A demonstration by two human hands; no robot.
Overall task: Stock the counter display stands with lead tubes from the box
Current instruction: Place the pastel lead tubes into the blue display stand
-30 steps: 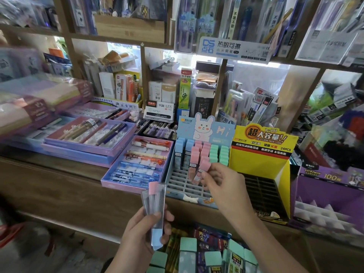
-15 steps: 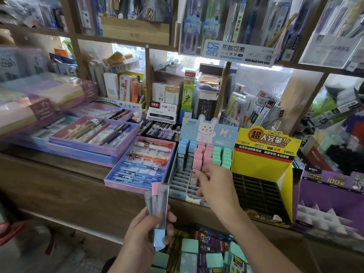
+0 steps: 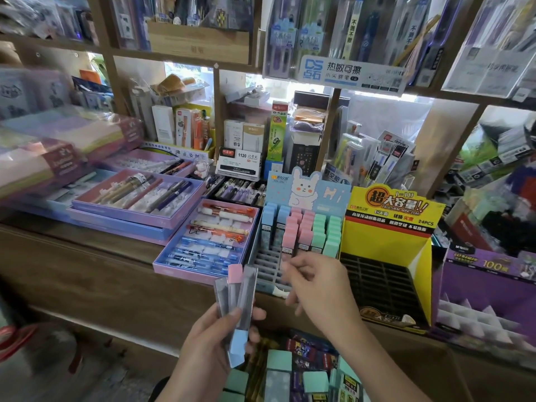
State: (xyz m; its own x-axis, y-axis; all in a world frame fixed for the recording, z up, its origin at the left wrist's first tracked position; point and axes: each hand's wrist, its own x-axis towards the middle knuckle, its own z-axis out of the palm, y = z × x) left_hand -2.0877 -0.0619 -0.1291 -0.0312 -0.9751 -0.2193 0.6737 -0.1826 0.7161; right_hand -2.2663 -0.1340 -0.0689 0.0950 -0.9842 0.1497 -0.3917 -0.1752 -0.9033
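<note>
left hand: lower centre of frame, fingers and thumb wrapped round a small bundle of lead tubes
bundle: roughly upright, fanned a little – one pink cap at the top, one blue cap at the bottom, clear grey bodies
right hand: just right of the bundle, in front of the bunny stand's lower edge; fingers loosely bent, nothing seen in them – tips blurred
bunny stand: centre of frame on the counter; stocked tubes stand upright in its rear rows, blue caps left, pink middle, green right; grey grid shows in front of them
yellow stand: touching the bunny stand's right side, black grid inside
purple stand: right edge of frame, beside the yellow one
spare tubes: bottom centre, below the counter edge, mostly green caps; container not clear
pen trays: left of the bunny stand
</note>
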